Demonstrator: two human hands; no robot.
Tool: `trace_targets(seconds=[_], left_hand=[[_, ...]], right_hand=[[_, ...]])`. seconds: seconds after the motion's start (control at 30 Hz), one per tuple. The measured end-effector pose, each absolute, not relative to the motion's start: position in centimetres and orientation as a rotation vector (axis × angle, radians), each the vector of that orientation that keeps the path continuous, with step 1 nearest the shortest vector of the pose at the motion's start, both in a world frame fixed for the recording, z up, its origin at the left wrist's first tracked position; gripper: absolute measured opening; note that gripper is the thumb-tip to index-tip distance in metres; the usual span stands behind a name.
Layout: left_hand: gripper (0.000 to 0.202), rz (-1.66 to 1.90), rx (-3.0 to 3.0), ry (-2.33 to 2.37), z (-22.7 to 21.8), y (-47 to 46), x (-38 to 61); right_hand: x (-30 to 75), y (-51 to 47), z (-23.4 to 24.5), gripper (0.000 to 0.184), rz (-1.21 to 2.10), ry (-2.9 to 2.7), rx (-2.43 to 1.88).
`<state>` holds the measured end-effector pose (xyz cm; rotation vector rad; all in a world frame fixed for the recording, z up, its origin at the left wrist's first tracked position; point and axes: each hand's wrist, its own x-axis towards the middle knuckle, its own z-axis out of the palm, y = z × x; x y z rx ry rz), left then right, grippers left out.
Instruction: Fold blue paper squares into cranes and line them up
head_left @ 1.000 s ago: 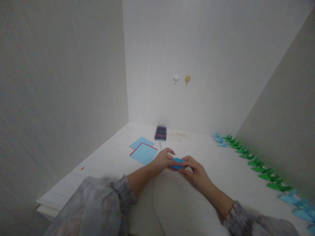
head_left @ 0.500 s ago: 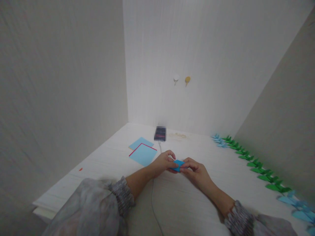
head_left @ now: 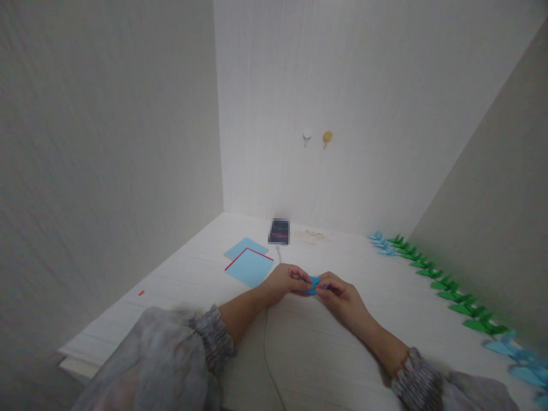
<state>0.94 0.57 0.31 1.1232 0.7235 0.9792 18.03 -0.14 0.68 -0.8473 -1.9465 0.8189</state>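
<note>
Midway between left and right edges of the worktop (head_left: 334, 359): folded blue paper (head_left: 314, 283).
Left hand (head_left: 281, 283) and right hand (head_left: 342, 292) grips both clamped on it. Uneven pull could skew or tear it; hands cover much, hiding any misalignment.

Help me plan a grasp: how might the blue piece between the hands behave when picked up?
The blue piece is likely light: the left hand and right hand merely pinch it. It looks like folded paper, so squeezing may crease it. Its exposed face looks flat, so rolling seems unlikely.
</note>
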Motion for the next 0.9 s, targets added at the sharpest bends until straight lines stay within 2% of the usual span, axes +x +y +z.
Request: trace_targets(seconds=[0.23,0.53,0.9], left_hand=[[0.021,0.967,1.116,0.750,0.4,0.6,1.0],[0.026,0.946,1.238,0.794,0.2,0.6,1.0],[0.028,0.871,1.244,0.811,-0.2,0.9,1.0]], right_hand=[[17.9,-0.5,1.2,0.009,0.798,-1.950,-0.819],[17.7,-0.1,0.2,0.014,1.035,-1.796,-0.953],[17.2,-0.8,1.0,0.011,0.813,-1.918,-1.113]])
